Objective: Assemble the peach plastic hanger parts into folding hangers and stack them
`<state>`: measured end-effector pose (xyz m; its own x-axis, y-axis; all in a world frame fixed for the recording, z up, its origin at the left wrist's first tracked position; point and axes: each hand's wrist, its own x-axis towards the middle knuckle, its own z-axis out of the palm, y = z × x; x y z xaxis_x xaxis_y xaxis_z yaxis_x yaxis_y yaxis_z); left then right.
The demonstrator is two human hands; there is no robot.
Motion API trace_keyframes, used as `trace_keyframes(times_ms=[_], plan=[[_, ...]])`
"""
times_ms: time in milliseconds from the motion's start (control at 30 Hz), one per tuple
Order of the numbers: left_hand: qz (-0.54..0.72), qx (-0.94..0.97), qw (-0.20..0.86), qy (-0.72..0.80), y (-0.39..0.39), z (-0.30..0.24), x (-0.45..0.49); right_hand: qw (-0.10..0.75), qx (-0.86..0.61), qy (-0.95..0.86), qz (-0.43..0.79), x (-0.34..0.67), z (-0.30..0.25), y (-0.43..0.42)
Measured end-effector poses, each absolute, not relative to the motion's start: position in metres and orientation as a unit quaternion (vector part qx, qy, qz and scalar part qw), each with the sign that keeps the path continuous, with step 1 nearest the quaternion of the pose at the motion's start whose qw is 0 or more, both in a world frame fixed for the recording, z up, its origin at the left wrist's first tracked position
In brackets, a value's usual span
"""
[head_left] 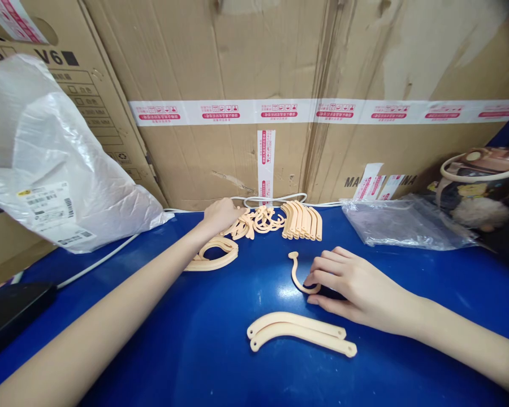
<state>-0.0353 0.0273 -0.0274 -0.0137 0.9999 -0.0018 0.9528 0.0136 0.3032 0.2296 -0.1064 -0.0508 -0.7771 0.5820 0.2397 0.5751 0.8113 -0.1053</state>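
Observation:
My right hand [348, 282] pinches the curved lower end of a cream plastic hanger hook [296, 271], which lies on the blue table with its flat round end pointing away. My left hand [223, 216] reaches to the far side, fingers curled at the left edge of a pile of similar hooks and small cream parts [263, 219]; whatever is in those fingers is hidden. In front of my right hand, two curved hanger arms [301, 333] with holes at their ends lie side by side. Under my left wrist sit curved cream pieces [218, 260], partly covered by the forearm.
A row of stacked curved arms [302, 220] lies right of the pile. Cardboard boxes [220, 158] stand behind the blue table [186, 350]. A white plastic bag [68, 169] is at left, a clear bag [398, 220] at right. A white cable [102, 260] runs to a black object [17, 316].

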Motion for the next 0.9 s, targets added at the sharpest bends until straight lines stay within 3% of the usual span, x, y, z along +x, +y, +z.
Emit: trace_keyframes(times_ms=[433,667,800,900], plan=[[0.316,0.688,0.15,0.636,0.032,-0.018,-0.035,0.122,-0.307,-0.944,0.012,0.229,-0.052,-0.105],[0.345,0.722,0.301,0.519,-0.011,0.001,-0.021,0.177,-0.334,-0.925,0.031,0.23,-0.051,-0.105],[0.272,0.749,0.42,0.433,-0.053,-0.008,-0.015,0.306,-0.415,-0.811,0.276,0.219,-0.043,-0.097],[0.244,0.743,0.484,0.391,-0.07,-0.019,-0.013,0.313,-0.394,-0.708,0.495,0.202,-0.038,-0.088]])
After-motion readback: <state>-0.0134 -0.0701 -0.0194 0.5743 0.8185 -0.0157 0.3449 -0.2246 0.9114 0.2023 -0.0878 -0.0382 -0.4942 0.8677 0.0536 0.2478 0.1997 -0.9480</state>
